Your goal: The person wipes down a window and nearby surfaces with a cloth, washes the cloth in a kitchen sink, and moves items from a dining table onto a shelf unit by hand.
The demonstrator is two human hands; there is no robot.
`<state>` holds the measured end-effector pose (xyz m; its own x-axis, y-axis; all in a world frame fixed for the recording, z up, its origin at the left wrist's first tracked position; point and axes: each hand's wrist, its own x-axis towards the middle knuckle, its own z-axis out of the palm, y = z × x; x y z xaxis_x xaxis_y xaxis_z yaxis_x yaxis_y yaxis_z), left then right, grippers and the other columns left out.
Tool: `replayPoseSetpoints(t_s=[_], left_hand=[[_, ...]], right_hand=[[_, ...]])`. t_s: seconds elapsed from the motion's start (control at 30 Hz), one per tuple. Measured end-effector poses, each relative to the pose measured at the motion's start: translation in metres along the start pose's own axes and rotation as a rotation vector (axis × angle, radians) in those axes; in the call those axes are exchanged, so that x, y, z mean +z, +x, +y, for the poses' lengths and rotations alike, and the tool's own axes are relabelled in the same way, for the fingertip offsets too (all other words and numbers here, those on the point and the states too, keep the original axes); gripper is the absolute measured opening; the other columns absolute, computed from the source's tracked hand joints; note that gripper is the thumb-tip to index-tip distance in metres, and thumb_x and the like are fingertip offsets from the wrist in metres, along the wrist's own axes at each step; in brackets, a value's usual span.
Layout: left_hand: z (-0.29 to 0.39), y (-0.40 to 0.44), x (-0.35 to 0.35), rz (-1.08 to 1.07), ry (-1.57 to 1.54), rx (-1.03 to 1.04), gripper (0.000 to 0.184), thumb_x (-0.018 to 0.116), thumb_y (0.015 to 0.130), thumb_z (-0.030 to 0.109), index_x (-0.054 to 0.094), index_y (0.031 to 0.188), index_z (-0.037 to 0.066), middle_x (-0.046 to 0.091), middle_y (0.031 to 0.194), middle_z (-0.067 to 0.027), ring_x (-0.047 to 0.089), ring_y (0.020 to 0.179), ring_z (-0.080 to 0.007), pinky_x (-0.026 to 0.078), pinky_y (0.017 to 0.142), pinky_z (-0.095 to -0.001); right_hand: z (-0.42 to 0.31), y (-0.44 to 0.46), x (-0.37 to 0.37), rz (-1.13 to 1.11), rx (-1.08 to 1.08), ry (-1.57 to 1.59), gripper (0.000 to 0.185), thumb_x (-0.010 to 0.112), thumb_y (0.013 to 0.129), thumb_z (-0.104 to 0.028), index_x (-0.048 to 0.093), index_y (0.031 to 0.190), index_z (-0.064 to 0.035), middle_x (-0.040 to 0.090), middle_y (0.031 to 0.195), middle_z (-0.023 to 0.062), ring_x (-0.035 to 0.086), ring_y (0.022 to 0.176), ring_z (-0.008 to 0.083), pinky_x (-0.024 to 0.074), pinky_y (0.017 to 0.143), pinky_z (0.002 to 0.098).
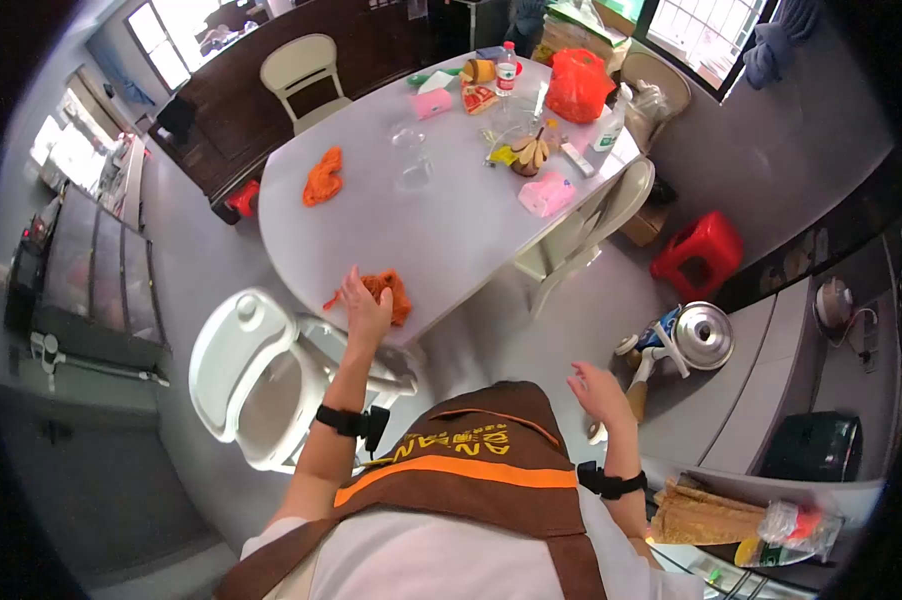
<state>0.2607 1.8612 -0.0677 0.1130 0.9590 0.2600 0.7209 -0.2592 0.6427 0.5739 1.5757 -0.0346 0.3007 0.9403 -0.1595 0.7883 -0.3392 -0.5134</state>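
My left hand (pixel 366 312) reaches to the near edge of the pale oval table (pixel 421 225). Its fingers are stretched out beside a crumpled orange cloth (pixel 395 293), partly covering it; whether they touch it I cannot tell. A second orange cloth (pixel 323 178) lies bunched at the table's left side. Off to the right, my right hand (pixel 601 393) hangs in the air away from the table, fingers apart and holding nothing.
A white high chair (pixel 241 365) stands at the near left, a cream chair (pixel 591 230) at the table's right. Bananas (pixel 531 155), a bottle (pixel 506 70), a red bag (pixel 578 85) and pink tissue packs (pixel 547 194) crowd the far end. A red stool (pixel 699 255) sits right.
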Motion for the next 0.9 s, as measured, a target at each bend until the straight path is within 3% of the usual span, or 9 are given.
replayPoseSetpoints(t_s=[0.03, 0.1, 0.2, 0.27, 0.4, 0.47, 0.6, 0.67, 0.9], left_hand=[[0.007, 0.008, 0.011, -0.040, -0.054, 0.029, 0.057, 0.063, 0.077, 0.014, 0.039, 0.125, -0.007, 0.046, 0.121, -0.0210, 0.039, 0.119, -0.0355, 0.029, 0.103, -0.0439], [0.019, 0.025, 0.036, -0.055, -0.072, 0.067, 0.050, 0.063, 0.079, 0.012, 0.045, 0.123, -0.003, 0.048, 0.119, -0.0189, 0.044, 0.114, -0.0326, 0.039, 0.097, -0.0409], [0.040, 0.055, 0.078, -0.275, -0.283, -0.084, 0.038, 0.060, 0.085, 0.015, 0.052, 0.121, 0.003, 0.051, 0.119, -0.0153, 0.051, 0.109, -0.0268, 0.045, 0.090, -0.0387], [0.047, 0.074, 0.120, -0.287, -0.312, -0.004, 0.027, 0.060, 0.084, 0.011, 0.059, 0.111, 0.005, 0.055, 0.111, -0.0147, 0.055, 0.102, -0.0243, 0.053, 0.073, -0.0294], [0.092, 0.112, 0.181, -0.365, -0.376, -0.091, 0.024, 0.059, 0.085, 0.010, 0.060, 0.108, 0.003, 0.059, 0.107, -0.0144, 0.059, 0.097, -0.0225, 0.054, 0.075, -0.0314], [0.124, 0.130, 0.195, -0.415, -0.370, -0.116, 0.024, 0.059, 0.085, 0.010, 0.060, 0.108, 0.002, 0.060, 0.104, -0.0142, 0.060, 0.095, -0.0221, 0.053, 0.075, -0.0320], [0.150, 0.153, 0.211, -0.501, -0.376, -0.158, 0.023, 0.058, 0.087, 0.011, 0.060, 0.107, 0.001, 0.065, 0.098, -0.0135, 0.064, 0.089, -0.0219, 0.052, 0.076, -0.0329], [0.150, 0.156, 0.218, -0.509, -0.364, -0.199, 0.023, 0.058, 0.087, 0.011, 0.060, 0.107, 0.001, 0.065, 0.098, -0.0135, 0.064, 0.089, -0.0221, 0.052, 0.076, -0.0326], [0.146, 0.169, 0.220, -0.587, -0.295, -0.278, 0.023, 0.056, 0.090, 0.012, 0.059, 0.110, 0.001, 0.066, 0.099, -0.0104, 0.063, 0.091, -0.0170, 0.050, 0.080, -0.0292]], right_hand=[[0.001, 0.022, -0.009, -0.016, -0.037, 0.076, 0.033, 0.058, 0.087, -0.020, 0.058, 0.114, -0.0014, 0.065, 0.098, 0.0193, 0.063, 0.089, 0.0320, 0.0494, 0.077, 0.0396], [0.004, 0.072, -0.034, -0.037, -0.008, 0.192, 0.031, 0.059, 0.087, -0.019, 0.059, 0.111, -0.0003, 0.066, 0.093, 0.0182, 0.064, 0.084, 0.0279, 0.0495, 0.073, 0.0362], [0.026, 0.171, -0.072, 0.014, -0.016, 0.376, 0.025, 0.059, 0.087, -0.017, 0.063, 0.103, 0.0023, 0.067, 0.084, 0.0160, 0.064, 0.074, 0.0188, 0.0486, 0.067, 0.0295], [0.058, 0.260, -0.080, 0.137, -0.119, 0.482, 0.027, 0.061, 0.086, -0.019, 0.063, 0.102, 0.0027, 0.067, 0.083, 0.0160, 0.064, 0.074, 0.0199, 0.0489, 0.069, 0.0300], [0.060, 0.439, -0.099, 0.358, -0.213, 0.434, 0.040, 0.067, 0.081, -0.024, 0.059, 0.111, 0.0018, 0.066, 0.091, 0.0174, 0.065, 0.083, 0.0257, 0.0503, 0.073, 0.0328], [0.079, 0.531, -0.065, 0.685, -0.436, 0.139, 0.048, 0.072, 0.075, -0.025, 0.057, 0.114, 0.0010, 0.064, 0.098, 0.0188, 0.064, 0.088, 0.0290, 0.0507, 0.076, 0.0352], [0.082, 0.597, -0.034, 0.724, -0.416, -0.150, 0.049, 0.075, 0.071, -0.024, 0.059, 0.112, -0.0024, 0.064, 0.101, 0.0180, 0.064, 0.090, 0.0291, 0.0506, 0.078, 0.0352], [0.089, 0.610, -0.021, 0.195, -0.273, 0.475, 0.045, 0.075, 0.071, -0.021, 0.061, 0.111, -0.0065, 0.065, 0.097, 0.0152, 0.064, 0.088, 0.0264, 0.0505, 0.076, 0.0338], [0.070, 0.596, -0.083, 0.113, -0.080, 0.404, 0.039, 0.074, 0.073, -0.018, 0.063, 0.109, -0.0080, 0.067, 0.086, 0.0120, 0.065, 0.080, 0.0249, 0.0504, 0.071, 0.0328]])
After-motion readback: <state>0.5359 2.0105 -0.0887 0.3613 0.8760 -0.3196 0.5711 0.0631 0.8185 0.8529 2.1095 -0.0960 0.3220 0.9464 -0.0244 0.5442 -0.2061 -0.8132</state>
